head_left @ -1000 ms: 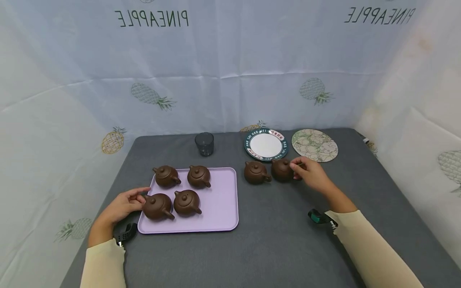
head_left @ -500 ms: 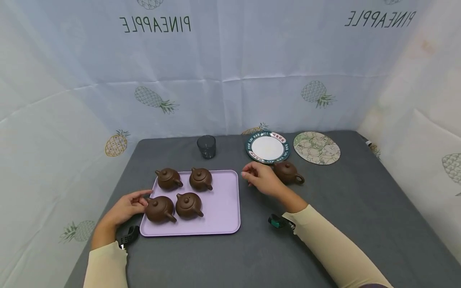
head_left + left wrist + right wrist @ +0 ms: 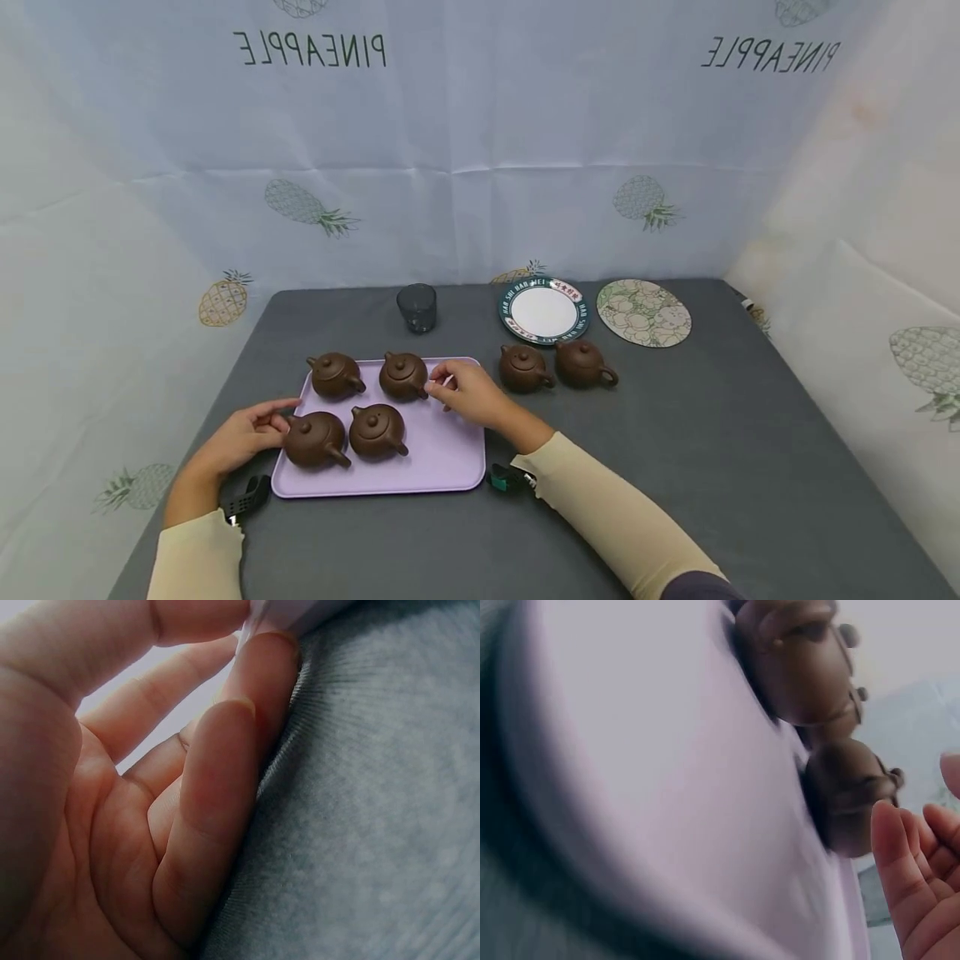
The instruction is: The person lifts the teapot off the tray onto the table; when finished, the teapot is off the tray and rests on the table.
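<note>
A lilac tray (image 3: 442, 467) bears several brown teapots. My left hand (image 3: 236, 433) is at the tray's left edge, beside the front left teapot (image 3: 315, 440); in the left wrist view the fingers (image 3: 217, 765) meet the tray's rim, with the thumb next to it. Over the tray's right back part, my right hand (image 3: 472, 393) has its fingertips close to the handle of the back right teapot (image 3: 403, 376), its fingers loosely bent. The right wrist view shows those fingers (image 3: 892, 840) overlapping a teapot (image 3: 847, 799). Also on the tray are the back left teapot (image 3: 335, 376) and front right teapot (image 3: 377, 432).
To the right of the tray, two more teapots, one nearer (image 3: 525, 368) and one farther right (image 3: 583, 364), stand on the grey tabletop (image 3: 675, 467). Behind them are a green-rimmed plate (image 3: 545, 311) and a patterned round mat (image 3: 645, 312). A dark glass (image 3: 417, 307) stands behind the tray.
My right hand has travelled left from the rightmost teapot, past its neighbour, to the back right teapot on the tray. The left hand has stayed at the tray's left edge.
</note>
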Motion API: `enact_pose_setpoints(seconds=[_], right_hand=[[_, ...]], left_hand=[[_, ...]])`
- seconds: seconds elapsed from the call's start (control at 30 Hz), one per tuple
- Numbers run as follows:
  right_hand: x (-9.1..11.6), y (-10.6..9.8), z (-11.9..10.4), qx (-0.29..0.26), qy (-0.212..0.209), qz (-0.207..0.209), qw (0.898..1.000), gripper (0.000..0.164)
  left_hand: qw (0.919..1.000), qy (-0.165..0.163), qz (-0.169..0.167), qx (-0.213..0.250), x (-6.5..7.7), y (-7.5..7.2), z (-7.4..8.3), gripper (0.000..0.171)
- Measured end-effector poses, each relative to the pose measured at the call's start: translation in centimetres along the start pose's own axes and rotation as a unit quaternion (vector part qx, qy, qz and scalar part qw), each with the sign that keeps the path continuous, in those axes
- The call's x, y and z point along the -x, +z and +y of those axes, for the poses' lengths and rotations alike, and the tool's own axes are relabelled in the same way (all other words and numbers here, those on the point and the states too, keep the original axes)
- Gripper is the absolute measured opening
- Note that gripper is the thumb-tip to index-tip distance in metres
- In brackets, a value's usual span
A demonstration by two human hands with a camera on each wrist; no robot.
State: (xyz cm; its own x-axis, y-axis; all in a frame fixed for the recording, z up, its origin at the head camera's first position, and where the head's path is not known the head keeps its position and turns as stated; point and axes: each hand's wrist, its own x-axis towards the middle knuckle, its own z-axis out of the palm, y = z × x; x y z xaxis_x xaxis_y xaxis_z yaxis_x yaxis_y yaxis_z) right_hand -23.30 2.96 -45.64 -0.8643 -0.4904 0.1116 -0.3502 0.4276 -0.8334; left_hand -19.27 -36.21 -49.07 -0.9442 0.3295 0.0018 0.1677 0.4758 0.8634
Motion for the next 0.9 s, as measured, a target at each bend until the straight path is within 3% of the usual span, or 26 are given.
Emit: enact_pose_setpoints(seconds=[0.17,0.43,0.6,0.77,0.9], right_hand=[[-1.3,1.8,0.1,-0.015,0.006,0.006,1.0,0.017],[-1.7,2.6,0.6,-0.007,0.038,0.011,0.999,0.017],[-1.8,2.8,0.7,-0.075,0.086,0.028,0.993,0.015],[-1.8,2.6,0.3,-0.18,0.129,0.045,0.974,0.013],[-1.8,2.6,0.3,-0.179,0.135,0.057,0.973,0.013]], left_hand=[[0.9999,0.004,-0.009,-0.002,0.3,-0.6,0.0,0.049],[0.9999,-0.004,-0.01,0.005,0.2,-0.5,0.5,0.05],[0.9999,0.009,-0.01,0.002,0.1,-0.5,0.1,0.05],[0.9999,0.009,-0.007,0.003,0.1,-0.3,0.0,0.049],[1.0,0.0,-0.006,-0.002,0.2,-0.4,0.0,0.049]])
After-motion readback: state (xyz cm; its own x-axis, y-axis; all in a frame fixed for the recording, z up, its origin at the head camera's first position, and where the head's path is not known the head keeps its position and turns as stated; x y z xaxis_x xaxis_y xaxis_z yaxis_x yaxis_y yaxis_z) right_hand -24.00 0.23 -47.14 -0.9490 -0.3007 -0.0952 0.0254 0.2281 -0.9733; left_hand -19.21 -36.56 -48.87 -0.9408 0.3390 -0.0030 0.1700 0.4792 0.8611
